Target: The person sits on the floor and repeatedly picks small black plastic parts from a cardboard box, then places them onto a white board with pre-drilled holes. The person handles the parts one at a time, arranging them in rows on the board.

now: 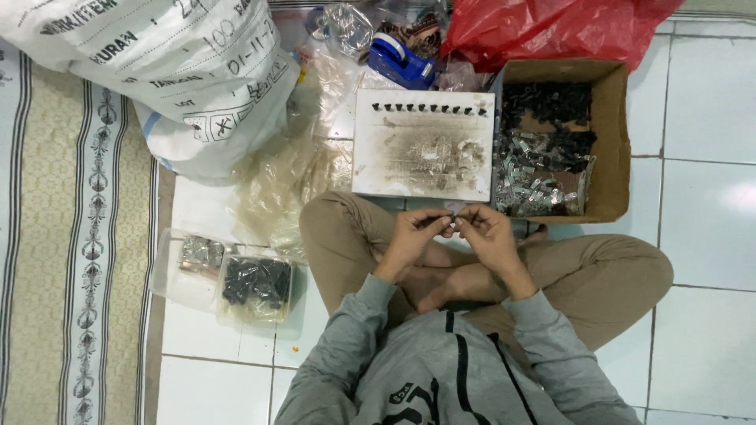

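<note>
- The left hand and the right hand meet fingertip to fingertip above the person's crossed legs, and each grip is pinched on the same small part.
- The small part is tiny and looks pale and metallic; its exact shape is too small to make out.
- Both wrists come out of grey sleeves, and the person sits cross-legged on the white tiled floor in tan trousers.
- Just beyond the hands lies a white square board, smudged grey in its middle, with a row of small dark pieces standing along its far edge.
- Touching the board's right edge is an open cardboard box, holding black parts at its far end and shiny silvery parts nearer the person.
- Beyond the box, at the top of the view, lies a crumpled red plastic bag.
- Beside the red bag, beyond the board, sits a blue tape dispenser among clear plastic wrappings.
- To the left of the board lies a heap of crumpled clear plastic bags.
- At the top left corner of the view rests a large white woven sack with dark printing.
- On the floor to the person's left stand two clear plastic tubs, one with black parts and one with silvery parts.
- Along the left edge of the view runs a beige patterned mat.
</note>
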